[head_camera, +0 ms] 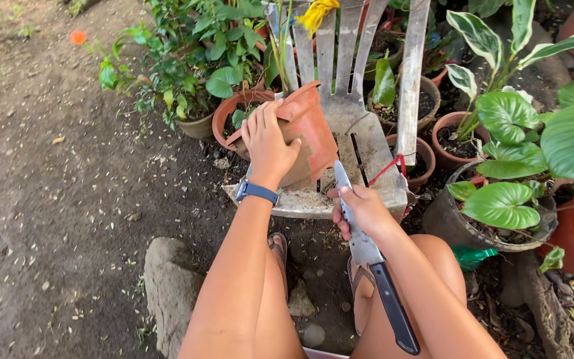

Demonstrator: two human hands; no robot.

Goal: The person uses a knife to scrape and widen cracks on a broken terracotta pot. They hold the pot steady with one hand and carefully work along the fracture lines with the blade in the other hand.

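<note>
Near the middle of the frame the left hand (pixel 268 143), a blue wristband (pixel 256 191) on its wrist, lies curled over the rim and side of a terracotta pot (pixel 310 129), gripping it; the pot is tilted, its mouth turned to the upper left, and it rests on the seat of a weathered white chair (pixel 360 143); just below and right of the pot the right hand (pixel 365 211) is closed around the blade of a large knife (pixel 367 246), the tip pointing up toward the pot, the dark handle (pixel 396 311) running down to the lower right over the person's thigh; a grey stone (pixel 171 286) sits on bare soil at the lower left; potted plants crowd the top of the frame, and a broad-leaved green plant (pixel 519 159) in a dark pot fills the right side.
</note>
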